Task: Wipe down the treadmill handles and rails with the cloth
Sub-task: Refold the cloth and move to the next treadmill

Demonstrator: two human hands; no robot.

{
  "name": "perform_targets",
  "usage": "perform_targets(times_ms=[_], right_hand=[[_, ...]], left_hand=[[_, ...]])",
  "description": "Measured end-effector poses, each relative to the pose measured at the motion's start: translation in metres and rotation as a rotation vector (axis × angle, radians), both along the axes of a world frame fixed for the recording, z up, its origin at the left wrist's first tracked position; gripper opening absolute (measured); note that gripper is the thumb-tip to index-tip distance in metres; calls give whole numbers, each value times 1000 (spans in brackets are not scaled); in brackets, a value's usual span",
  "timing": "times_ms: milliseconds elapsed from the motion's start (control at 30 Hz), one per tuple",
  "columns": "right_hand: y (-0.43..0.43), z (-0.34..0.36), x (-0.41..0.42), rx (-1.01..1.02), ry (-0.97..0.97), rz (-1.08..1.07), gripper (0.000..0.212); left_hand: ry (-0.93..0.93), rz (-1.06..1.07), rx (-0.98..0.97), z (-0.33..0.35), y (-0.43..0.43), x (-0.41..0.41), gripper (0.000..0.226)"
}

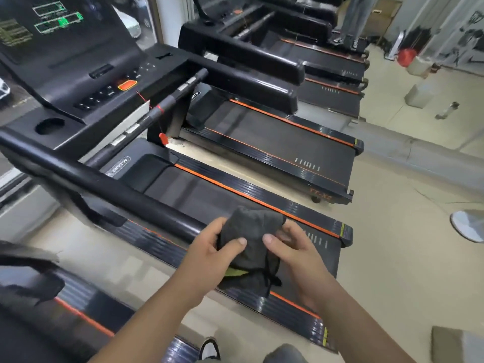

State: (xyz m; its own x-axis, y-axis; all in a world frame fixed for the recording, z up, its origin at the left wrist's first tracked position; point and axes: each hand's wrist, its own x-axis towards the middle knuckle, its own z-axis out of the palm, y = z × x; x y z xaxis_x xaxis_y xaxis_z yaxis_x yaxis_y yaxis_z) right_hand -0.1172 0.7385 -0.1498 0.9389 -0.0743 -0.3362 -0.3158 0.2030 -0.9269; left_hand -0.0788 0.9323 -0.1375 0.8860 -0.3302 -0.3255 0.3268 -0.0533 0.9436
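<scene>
A dark grey cloth (248, 229) of soft, matte, crumpled fabric is bunched at the near end of a long, black, rounded treadmill handrail (117, 184), whose skin is smooth and faintly glossy. The rail's long axis runs from the far left down to the near right, and its near tip disappears behind the cloth and the person's left hand (209, 250). That hand grips the cloth's left side, with the thumb pressed on top and the fingers (218, 224) curled round the far edge. The right hand (293, 247) grips the right side the same way, thumb on the fabric and fingers wrapped behind it. The cloth's loose end hangs toward the near side between the hands, where a yellow-green strip and a thin dark cord show.

Under the hands lies the flat black treadmill deck (199, 189), with ribbed glossy side strips and a straight orange stripe. At the far left rises an angular black plastic console (78, 72) with an orange oval button (127, 85). A red plastic clip (163, 138) dangles on a red cord. A second black treadmill (275, 142) stands to the right on the pale beige floor (392, 231).
</scene>
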Motion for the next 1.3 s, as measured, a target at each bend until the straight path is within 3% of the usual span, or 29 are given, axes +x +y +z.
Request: perform_targets(times_ms=[100, 200, 300, 467, 600, 767, 900, 967, 1167, 1300], right_hand=[[-18, -1, 37, -266, -78, -101, 14], [-37, 7, 79, -344, -74, 69, 11], [-60, 19, 124, -172, 91, 266, 15], [-110, 36, 194, 210, 414, 382, 38], [-116, 48, 230, 360, 491, 553, 44], [-85, 57, 274, 362, 505, 726, 41], [-60, 58, 311, 281, 476, 762, 46], [-48, 59, 332, 235, 461, 746, 42], [-3, 75, 403, 206, 463, 775, 46], [25, 73, 460, 78, 396, 824, 40]], left_hand=[[71, 114, -31, -13, -23, 16, 14], [115, 211, -54, -23, -58, 34, 14], [152, 370, -143, -33, -96, 57, 22], [303, 535, -416, -43, -147, 92, 46], [441, 700, -606, -37, -170, 117, 61], [506, 1012, -587, -51, -174, 142, 51], [515, 1045, -288, -59, -154, 165, 33], [470, 1026, -234, -55, -136, 186, 42], [414, 1004, -556, -18, -93, 266, 82], [413, 988, -720, -12, -61, 322, 93]])
